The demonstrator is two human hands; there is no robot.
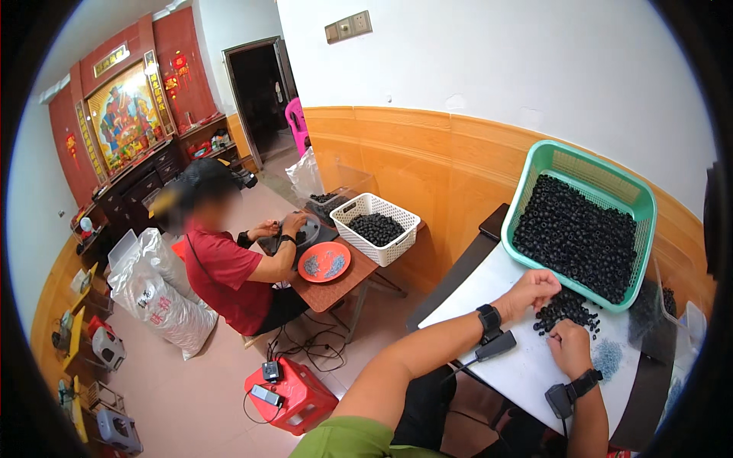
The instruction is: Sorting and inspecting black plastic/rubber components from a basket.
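My left hand (528, 295) is closed above the white board (489, 305), its fingertips pinched beside a loose pile of small black ring-shaped parts (563, 308). Whatever lies in that pinch is too small to make out. Just below the pile, my right hand (570, 348) is also closed, with fingers curled and their tips hidden. A heap of tiny blue-grey pieces (608, 359) lies at its right. Behind both hands, a green plastic basket (645, 229) holds many more of the black parts (574, 235). Each of my wrists wears a black strapped device.
To the left, a person in a red shirt (225, 263) works at a brown table (330, 293) with a white basket (412, 229) and an orange plate (345, 269). A red stool (305, 408) carries small devices and cables. Clear plastic containers (693, 324) stand at the far right.
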